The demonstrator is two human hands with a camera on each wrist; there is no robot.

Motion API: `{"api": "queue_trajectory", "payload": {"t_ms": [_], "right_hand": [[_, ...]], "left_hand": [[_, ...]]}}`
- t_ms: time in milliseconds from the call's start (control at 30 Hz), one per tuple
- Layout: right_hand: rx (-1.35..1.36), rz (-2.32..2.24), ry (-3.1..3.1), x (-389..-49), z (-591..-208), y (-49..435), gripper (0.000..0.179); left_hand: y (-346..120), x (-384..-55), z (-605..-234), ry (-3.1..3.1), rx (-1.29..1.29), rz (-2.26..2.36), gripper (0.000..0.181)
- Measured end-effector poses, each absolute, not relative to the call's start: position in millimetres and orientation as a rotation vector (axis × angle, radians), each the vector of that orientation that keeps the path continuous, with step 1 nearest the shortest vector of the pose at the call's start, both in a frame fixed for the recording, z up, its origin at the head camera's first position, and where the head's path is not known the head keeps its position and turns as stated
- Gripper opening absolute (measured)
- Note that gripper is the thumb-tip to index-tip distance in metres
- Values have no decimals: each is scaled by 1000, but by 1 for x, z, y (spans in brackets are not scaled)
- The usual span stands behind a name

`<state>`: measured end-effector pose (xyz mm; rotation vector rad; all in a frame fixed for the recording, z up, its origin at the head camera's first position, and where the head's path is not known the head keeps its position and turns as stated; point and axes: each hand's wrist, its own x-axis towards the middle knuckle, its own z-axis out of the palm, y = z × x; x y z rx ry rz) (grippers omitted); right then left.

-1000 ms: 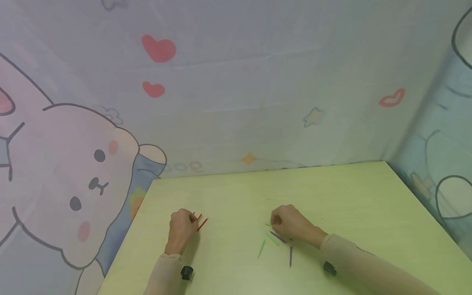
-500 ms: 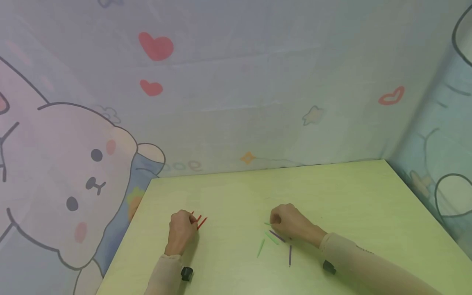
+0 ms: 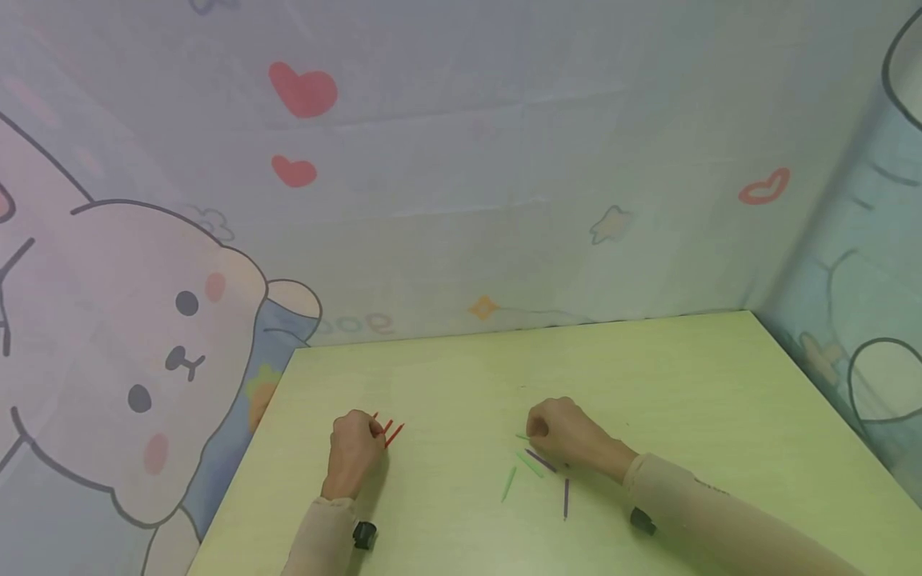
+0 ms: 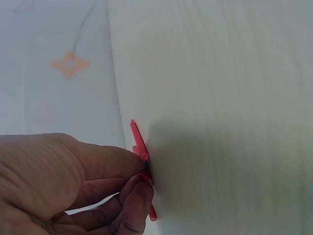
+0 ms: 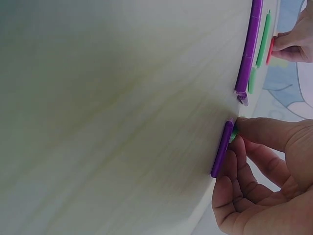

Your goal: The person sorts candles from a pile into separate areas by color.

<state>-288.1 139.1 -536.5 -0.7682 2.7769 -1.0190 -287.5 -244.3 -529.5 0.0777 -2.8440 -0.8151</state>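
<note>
At the left of the table, my left hand (image 3: 353,452) pinches a slim red candle-like stick (image 4: 147,176) between thumb and fingertips. Other red sticks (image 3: 394,434) lie close by, partly hidden by the hand. Right of centre, my right hand (image 3: 569,432) is low over the table, its thumb and index finger pinching a green candle-like stick (image 5: 234,133), mostly hidden by the fingers. A short purple stick (image 5: 222,149) lies right beside those fingers. Nearer the front are a green stick (image 3: 509,484), another green stick (image 3: 531,465), a purple stick (image 3: 541,461) and an upright-lying purple stick (image 3: 566,499).
The pale yellow-green table (image 3: 461,384) runs back to a printed cloth backdrop (image 3: 461,160). Cloth also hangs at the right side. A small black device (image 3: 365,534) shows at the left wrist, and another black device (image 3: 643,521) at the right wrist.
The head view has shifted very slightly. Both hands keep their places and their pinches, and the loose sticks have not visibly moved.
</note>
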Motion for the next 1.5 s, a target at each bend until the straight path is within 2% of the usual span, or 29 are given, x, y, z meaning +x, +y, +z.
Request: {"api": "queue_trajectory", "payload": {"t_ms": [533,800,1200,1500], "right_hand": [[-758,-1000,2795,-288,-535,138,18],[-750,-990,2797,-289,-536,138,15],[-753,-998,2794,-290,-538,136,15],[-736,-1004,2783,-289,-534,137,20]], "left_hand": [[-241,-286,-523,-2865,111,-794,13],[-235,-285,-511,-2819,66,-734,2],[-193,-266,-487,-2783,-147,-861,5],[-147,-238,-496,-2781,-470,-894,5]]}}
